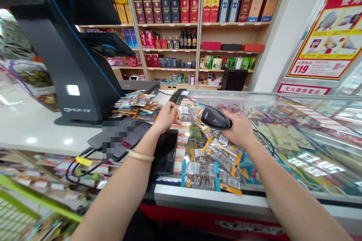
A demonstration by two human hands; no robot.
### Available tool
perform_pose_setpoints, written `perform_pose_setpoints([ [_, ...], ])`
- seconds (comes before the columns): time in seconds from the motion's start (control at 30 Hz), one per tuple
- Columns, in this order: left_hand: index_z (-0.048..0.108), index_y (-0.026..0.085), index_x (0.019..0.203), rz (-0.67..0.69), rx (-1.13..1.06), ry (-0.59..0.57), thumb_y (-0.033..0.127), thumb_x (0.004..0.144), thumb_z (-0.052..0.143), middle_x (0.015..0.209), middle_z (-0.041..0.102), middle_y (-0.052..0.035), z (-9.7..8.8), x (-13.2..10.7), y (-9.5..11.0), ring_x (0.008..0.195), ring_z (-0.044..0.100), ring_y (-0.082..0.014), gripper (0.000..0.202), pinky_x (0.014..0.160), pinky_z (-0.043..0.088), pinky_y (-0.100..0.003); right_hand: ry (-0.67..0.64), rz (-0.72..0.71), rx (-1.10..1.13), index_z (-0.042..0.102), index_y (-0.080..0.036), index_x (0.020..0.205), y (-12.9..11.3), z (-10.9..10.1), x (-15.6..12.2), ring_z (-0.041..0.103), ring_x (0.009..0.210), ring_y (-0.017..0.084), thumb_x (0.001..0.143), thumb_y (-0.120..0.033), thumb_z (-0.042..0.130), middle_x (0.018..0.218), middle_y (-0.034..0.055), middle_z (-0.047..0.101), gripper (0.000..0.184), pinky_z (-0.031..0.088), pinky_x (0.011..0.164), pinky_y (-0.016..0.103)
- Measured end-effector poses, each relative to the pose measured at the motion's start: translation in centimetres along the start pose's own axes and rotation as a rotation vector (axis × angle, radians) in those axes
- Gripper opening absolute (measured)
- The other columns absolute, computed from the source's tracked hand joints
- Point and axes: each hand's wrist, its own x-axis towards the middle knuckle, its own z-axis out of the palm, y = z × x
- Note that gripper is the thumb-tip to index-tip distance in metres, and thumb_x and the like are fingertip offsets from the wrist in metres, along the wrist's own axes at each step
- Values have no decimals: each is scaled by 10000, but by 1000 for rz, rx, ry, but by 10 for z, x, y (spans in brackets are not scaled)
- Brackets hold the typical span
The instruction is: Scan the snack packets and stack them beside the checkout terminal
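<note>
left hand (pixel 166 115): closed in a pinch on the edge of a small snack packet (pixel 185 113); a bracelet (pixel 140 155) was worn at the wrist.
right hand (pixel 240 130): wrapped tightly around the handle of a black scanner (pixel 215 117), whose head was pointed toward 9 o'clock, at the pinched packet.
snack packet: held just above the glass bench (pixel 296 135), between the two hands, just beside the scanner's head.
scanner cable (pixel 264 139): seen curving away at 4 o'clock of the right hand.
loose packets (pixel 209 158): spread on the bench at 6 o'clock of the scanner, many overlapping.
second heap (pixel 135 103): laid at 9 o'clock of the left hand, near the foot of the terminal (pixel 76 75).
dark phone (pixel 165 150): laid flat at 6 o'clock of the left hand.
shelves (pixel 226 26): stocked with boxes and bottles, at 12 o'clock.
poster (pixel 330 34): hung at 2 o'clock.
green basket (pixel 17 211): seen at 8 o'clock, partly cut off.
</note>
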Motion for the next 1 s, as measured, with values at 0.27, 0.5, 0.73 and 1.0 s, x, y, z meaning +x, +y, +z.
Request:
perform_pose_setpoints([
  [0.27, 425, 202, 808, -19, -81, 5, 259, 870, 577, 549, 488, 92, -2, -1, 4, 441, 540, -84, 174, 436, 558, -253, -56, 62, -13, 694, -265, 1108, 2, -1, -1, 691, 836, 243, 764, -350, 575, 930, 44, 756, 373, 474, 679, 293],
  [0.5, 440, 184, 804, -134, -232, 113, 195, 894, 539, 610, 528, 71, -3, -2, 11, 495, 567, -64, 134, 521, 577, -229, 2, 46, 4, 711, -247, 1022, 3, 2, -1, 691, 808, 260, 730, -334, 578, 887, 55, 753, 332, 476, 663, 313],
  [0.73, 497, 194, 821, 111, -744, 603, 170, 944, 491, 873, 652, -6, -28, 10, 30, 920, 678, -74, 126, 870, 554, -195, 56, -12, -5, 721, -241, 962, 8, 7, -2, 687, 788, 250, 715, -320, 590, 888, 53, 756, 290, 475, 649, 305],
  [1.0, 620, 129, 909, -16, -477, 174, 115, 787, 656, 852, 713, -61, 4, -3, 17, 750, 693, -120, 128, 714, 556, -224, 60, 22, 1, 717, -235, 984, 6, 4, -2, 679, 782, 248, 725, -335, 581, 865, 51, 749, 309, 456, 639, 301],
])
